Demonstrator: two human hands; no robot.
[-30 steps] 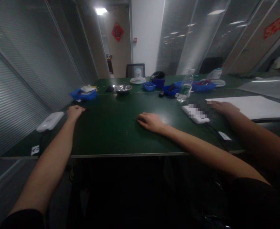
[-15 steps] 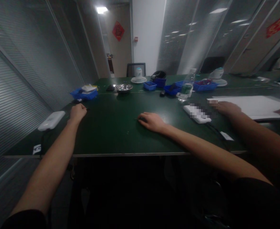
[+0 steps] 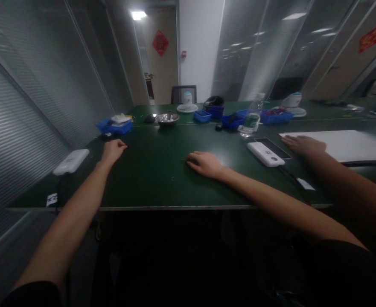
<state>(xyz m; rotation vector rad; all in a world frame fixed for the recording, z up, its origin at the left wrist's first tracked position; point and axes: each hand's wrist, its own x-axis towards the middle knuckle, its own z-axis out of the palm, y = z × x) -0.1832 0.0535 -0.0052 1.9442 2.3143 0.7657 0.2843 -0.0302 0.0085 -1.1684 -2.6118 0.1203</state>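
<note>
My left hand [image 3: 112,150] rests on the dark green table [image 3: 152,179] at the left. Its fingers are curled shut, and a small dark bit shows at the fingertips; I cannot make out what it is. A white power bank [image 3: 71,161] lies just left of that hand. My right hand [image 3: 204,164] lies palm down near the table's middle, fingers stretched forward, their tips at a small dark thing. Another person's hand [image 3: 303,145] lies flat at the right, beside a white power bank [image 3: 265,153] and a dark phone [image 3: 275,148].
Blue bins [image 3: 113,126] [image 3: 231,121], a metal bowl [image 3: 167,118], a water bottle [image 3: 250,119] and two small white fans [image 3: 188,104] [image 3: 292,104] stand across the far side. A white sheet [image 3: 351,145] lies at the right. A cable with a white tag [image 3: 304,184] runs off the front edge.
My left hand has slid forward and to the right along the table. My right hand and the other person's hand have stayed put.
</note>
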